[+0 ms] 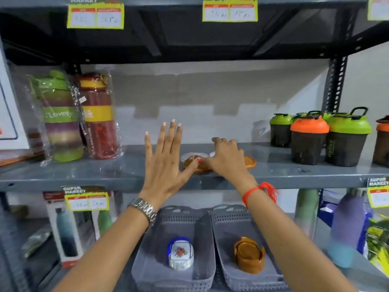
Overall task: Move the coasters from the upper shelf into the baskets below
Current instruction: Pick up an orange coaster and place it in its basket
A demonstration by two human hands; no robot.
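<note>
A shop aisle is showing here: yellow "Super Market" price tags (95, 15) are hanging from the edges of a grey steel shelf rack (84, 178). On it, wrapped water bottles (63, 116) are standing left, with shaker bottles (309, 140) lining up right, and boxed flasks (67, 232) sitting below.

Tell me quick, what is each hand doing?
Left hand: open, fingers spread, holding nothing.
Right hand: on the brown coasters; grip cannot be told.

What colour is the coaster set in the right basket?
Brown coaster set, clearest in the head view.
</note>
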